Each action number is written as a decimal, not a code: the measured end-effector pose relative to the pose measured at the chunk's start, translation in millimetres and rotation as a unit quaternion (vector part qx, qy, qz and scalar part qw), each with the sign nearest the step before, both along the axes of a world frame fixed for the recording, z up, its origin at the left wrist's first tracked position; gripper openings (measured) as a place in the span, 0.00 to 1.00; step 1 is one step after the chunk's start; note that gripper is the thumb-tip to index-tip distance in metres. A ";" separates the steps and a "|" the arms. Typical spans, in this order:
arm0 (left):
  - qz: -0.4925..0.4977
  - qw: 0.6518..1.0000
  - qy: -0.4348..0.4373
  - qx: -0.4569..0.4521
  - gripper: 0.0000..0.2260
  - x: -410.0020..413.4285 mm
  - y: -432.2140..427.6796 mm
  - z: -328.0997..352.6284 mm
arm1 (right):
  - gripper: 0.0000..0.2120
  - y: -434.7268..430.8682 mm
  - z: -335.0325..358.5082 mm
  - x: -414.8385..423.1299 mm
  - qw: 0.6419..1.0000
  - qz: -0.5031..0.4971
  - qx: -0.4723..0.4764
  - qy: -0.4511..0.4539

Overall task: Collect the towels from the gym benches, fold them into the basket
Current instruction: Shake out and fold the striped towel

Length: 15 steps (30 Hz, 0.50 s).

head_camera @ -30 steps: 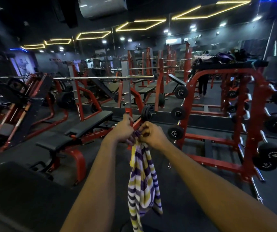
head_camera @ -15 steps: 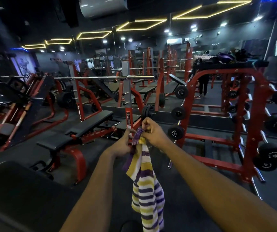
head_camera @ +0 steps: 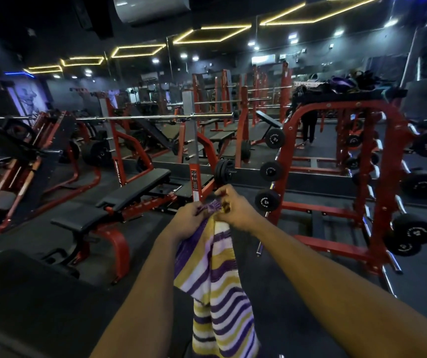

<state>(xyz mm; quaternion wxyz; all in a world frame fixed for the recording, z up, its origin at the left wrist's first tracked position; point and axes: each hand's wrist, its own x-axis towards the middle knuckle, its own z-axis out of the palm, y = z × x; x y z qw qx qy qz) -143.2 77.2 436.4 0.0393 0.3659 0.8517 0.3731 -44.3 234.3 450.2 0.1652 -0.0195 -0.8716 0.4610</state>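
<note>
Purple-yellow-white towel (head_camera: 215,288): hangs in the air in front of the person, from its top edge; the lower end runs out of frame at the bottom; it touches no bench.
Left hand (head_camera: 189,218): fingers curled, pinching the top hem at a purple band.
Right hand (head_camera: 235,210): pinching the same hem just beside the left, slightly higher.
Hands spacing: nearly touching, with a short bunched bit of hem between them.
Cloth state: hangs narrow and gathered, stripes slanted, not spread flat.
Step (judged): finding the corners and opening the towel out before the first fold.
Do it well: hold one pinch fixed and run the other along the hem to the far corner. Spread the hands apart until the top edge is taut and the stripes sit level. Only then bring corner to corner.
Risk (judged): soft cloth, so folding while it is gathered would trap the twist and give a lumpy bundle.
Floor (head_camera: 297,275): dark mat under the towel; cannot tell if the lower end clears it, so lift high.
Basket: not in view; will need locating before the drop-in.
Bench (head_camera: 135,187): black pad on a red frame, ahead left, well apart from the towel; no towel seen on it.
Plate rack (head_camera: 377,177): red, to the right, near the right arm; mind it when spreading.
</note>
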 end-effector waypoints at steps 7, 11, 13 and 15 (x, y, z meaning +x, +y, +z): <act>-0.012 0.963 -0.117 -0.243 0.07 8.4 -39.4 -54.1 | 0.10 13.9 -6.5 -15.2 0.985 -0.149 0.067 0.057; 0.104 0.977 -0.050 -0.182 0.07 -4.2 -48.9 -63.2 | 0.08 31.2 -18.8 -19.3 0.971 -0.221 0.090 0.001; 0.158 0.983 0.028 -0.091 0.04 -12.2 -47.6 -48.5 | 0.10 40.7 -27.6 -15.4 0.960 -0.272 0.066 -0.011; 0.190 0.977 0.089 -0.025 0.03 -21.6 -45.5 -34.3 | 0.11 46.1 -34.4 -10.3 0.958 -0.285 0.040 -0.004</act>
